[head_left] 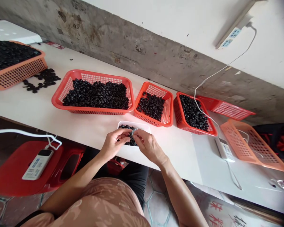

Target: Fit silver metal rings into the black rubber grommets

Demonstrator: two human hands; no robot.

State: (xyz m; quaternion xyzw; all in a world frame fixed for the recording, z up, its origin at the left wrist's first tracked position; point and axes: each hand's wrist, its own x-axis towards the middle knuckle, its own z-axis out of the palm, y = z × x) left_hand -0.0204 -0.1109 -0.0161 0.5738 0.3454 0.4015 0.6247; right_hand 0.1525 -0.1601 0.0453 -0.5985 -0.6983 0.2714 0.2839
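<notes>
Both hands meet over a small white container (146,127) of black ring-like pieces (126,127) near the table's front edge. My left hand (114,142) has its thumb and fingers pinched at the left of a small silvery, coil-like item (137,128); what lies between its fingertips is too small to tell. The fingers of my right hand (148,143) are closed on the silvery item from the right. Behind the container stand a large red basket (97,111) and a smaller red basket (153,122), both with black pieces inside.
Another red basket (180,121) holds black parts; an orange basket (248,148) lies right of it. At far left is a full orange basket (19,73) beside loose black pieces (47,78). A white cable (211,75) crosses to a power strip (224,149). A red stool (11,167) stands lower left.
</notes>
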